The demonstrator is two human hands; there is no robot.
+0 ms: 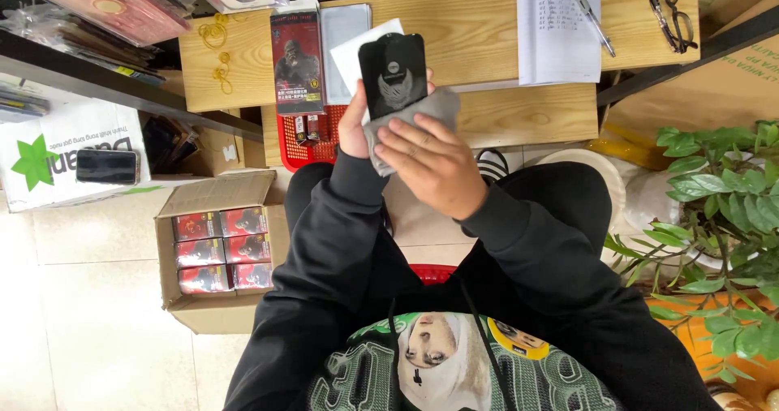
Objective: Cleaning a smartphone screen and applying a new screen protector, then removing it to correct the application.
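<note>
Phone (393,74) stands upright in my left hand (355,123), its long axis running away from me toward the desk (479,30), dark glass face turned up at me. My left fingers are wrapped round its lower end from the left side, thumb mostly hidden behind the cloth, so I cannot tell exactly how the thumb sits. My right hand (434,167) lies just below the phone, nearer to me, fingers pressed together and flat on a grey cloth (406,127) that covers the phone's bottom edge. So the phone lies straight ahead of my right hand, touching it through the cloth.

Behind the phone, flat on the desk, lies a tall dark package (297,60) with a red-tinted picture of an ape, and just right of it a pale rectangular sleeve (342,34). A white card (357,54) peeks out at a tilt behind the phone. Below the dark package hangs a red basket (312,139).

Far right on the desk: a sheet of handwritten paper (552,30) with a pen (592,17) on it, and glasses (672,13).

On the floor to my left sits an open cardboard carton (217,249) holding 6 small red boxes (221,250) in 3 rows of 2. Farther left, a white bag with a green star (34,161) carries another dark phone (106,166). A leafy plant (722,216) stands at my right.
</note>
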